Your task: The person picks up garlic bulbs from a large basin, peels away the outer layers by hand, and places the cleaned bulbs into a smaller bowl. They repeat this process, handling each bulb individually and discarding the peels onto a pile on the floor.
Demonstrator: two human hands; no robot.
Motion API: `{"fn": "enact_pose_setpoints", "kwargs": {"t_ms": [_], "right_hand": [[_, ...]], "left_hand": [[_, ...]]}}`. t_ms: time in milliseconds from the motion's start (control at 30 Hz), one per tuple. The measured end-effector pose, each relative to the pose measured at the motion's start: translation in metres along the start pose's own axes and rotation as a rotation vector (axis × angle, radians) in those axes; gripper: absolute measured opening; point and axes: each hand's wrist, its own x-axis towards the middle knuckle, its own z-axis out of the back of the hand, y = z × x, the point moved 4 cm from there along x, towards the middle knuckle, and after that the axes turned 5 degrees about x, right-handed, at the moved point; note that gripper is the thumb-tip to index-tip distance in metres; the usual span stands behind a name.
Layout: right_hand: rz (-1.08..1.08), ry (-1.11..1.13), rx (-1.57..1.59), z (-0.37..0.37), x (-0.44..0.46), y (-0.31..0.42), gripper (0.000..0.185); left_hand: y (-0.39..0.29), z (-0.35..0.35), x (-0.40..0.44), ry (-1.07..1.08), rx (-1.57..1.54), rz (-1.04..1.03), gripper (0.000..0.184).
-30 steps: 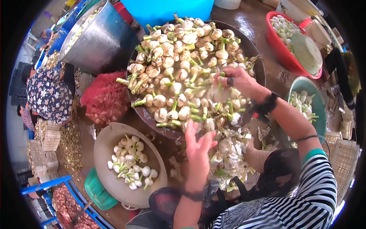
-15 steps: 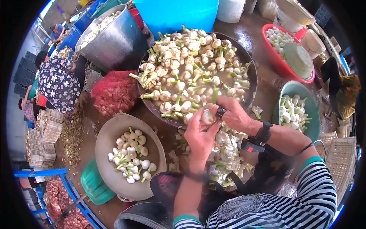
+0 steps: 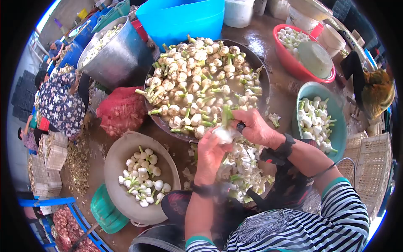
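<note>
A white garlic bulb [image 3: 224, 134] with a green stalk is held in my left hand [image 3: 210, 153], its fingers closed around the underside. My right hand [image 3: 258, 131] is closed on a small dark-handled knife [image 3: 240, 126], close against the bulb and stalk; the blade cannot be made out. Just beyond both hands lies a wide dark pan [image 3: 268, 90] of murky water, heaped with unpeeled garlic bulbs [image 3: 184, 71]. Beneath my hands is a pile of garlic peelings [image 3: 241, 172]. To the left, a pale bowl [image 3: 115, 161] contains clean white bulbs [image 3: 145, 174].
A green basin [image 3: 300, 126] and a red basin [image 3: 289, 63], both with garlic, stand on the right. A red mesh sack [image 3: 121, 110], a metal pot [image 3: 117, 59] and a blue tub [image 3: 180, 21] stand beyond. A person in a flowered top [image 3: 61, 103] bends at far left.
The scene has shifted slightly left and mostly down as the camera moved. The bulb now looks whiter and blurred, its stalk tilted slightly, while both hands stay together on it.
</note>
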Motion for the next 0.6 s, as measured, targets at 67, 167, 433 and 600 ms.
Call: {"fn": "enact_pose_setpoints", "kwargs": {"t_ms": [67, 167, 433, 600], "right_hand": [[0.005, -0.028, 0.327, -0.002, -0.001, -0.017, 0.038], [0.107, -0.098, 0.225, 0.007, 0.001, -0.012, 0.045], [0.067, -0.252, -0.448, 0.002, 0.006, -0.023, 0.012], [0.132, -0.195, -0.066, -0.024, 0.0, -0.034, 0.015]], "left_hand": [[0.01, 0.001, -0.002, -0.046, -0.276, 0.09, 0.038], [0.016, 0.01, 0.0, 0.002, -0.434, 0.16, 0.044], [0.025, -0.011, 0.007, -0.409, 0.223, 0.113, 0.053], [0.031, 0.002, 0.018, 0.06, 0.033, 0.011, 0.039]]}}
